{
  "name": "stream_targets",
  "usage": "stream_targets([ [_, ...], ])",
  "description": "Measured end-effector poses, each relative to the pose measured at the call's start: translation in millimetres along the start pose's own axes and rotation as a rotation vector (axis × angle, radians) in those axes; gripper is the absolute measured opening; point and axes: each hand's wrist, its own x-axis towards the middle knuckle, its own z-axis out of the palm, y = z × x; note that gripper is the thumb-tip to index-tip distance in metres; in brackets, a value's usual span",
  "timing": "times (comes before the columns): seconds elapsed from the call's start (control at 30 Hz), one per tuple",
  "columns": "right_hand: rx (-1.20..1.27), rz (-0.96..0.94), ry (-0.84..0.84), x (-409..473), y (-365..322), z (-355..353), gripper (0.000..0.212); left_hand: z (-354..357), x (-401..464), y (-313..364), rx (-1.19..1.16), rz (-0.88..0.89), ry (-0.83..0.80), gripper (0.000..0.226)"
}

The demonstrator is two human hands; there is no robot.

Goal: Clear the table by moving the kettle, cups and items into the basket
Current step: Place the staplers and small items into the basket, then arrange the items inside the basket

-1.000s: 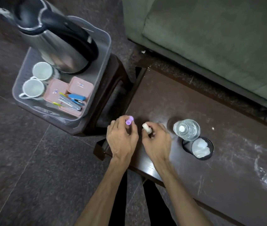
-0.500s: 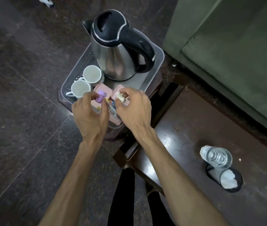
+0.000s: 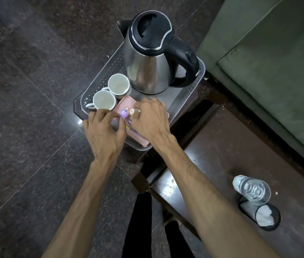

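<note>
A clear perforated basket (image 3: 110,67) sits on a dark stool. Inside it stand a steel kettle (image 3: 151,58) with a black lid and handle, two white cups (image 3: 118,84) (image 3: 104,100) and pink boxes (image 3: 126,105). Both my hands hover over the pink boxes at the basket's near end. My left hand (image 3: 104,133) pinches a small purple item (image 3: 123,114) at its fingertips. My right hand (image 3: 152,121) pinches a small white cylinder (image 3: 133,111). The two items almost touch. The hands hide most of the pink boxes.
A dark wooden table (image 3: 221,155) lies to the right with a clear water bottle (image 3: 252,189) and a black mesh cup (image 3: 259,214) holding something white. A green sofa (image 3: 277,71) stands behind. Dark stone floor spreads to the left.
Both hands carried the purple item and the white cylinder from the table's left end over to the basket and now hold them lower, just above the pink boxes.
</note>
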Motion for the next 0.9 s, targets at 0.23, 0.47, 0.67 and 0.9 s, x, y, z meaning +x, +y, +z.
stream_targets([
  [0.23,0.107,0.024,0.056,-4,1,0,0.041,-1,-4,5,-0.028,0.005,0.041,0.016],
  [0.47,0.306,0.079,0.214,-23,22,-6,0.037,1,-19,28,-0.1,0.046,0.079,0.011],
  [0.67,0.433,0.205,0.375,-61,56,-6,0.026,10,-46,61,-0.142,0.135,0.071,0.011],
  [0.9,0.483,0.39,0.452,-135,119,1,0.019,36,-107,111,-0.216,0.351,-0.106,0.008],
])
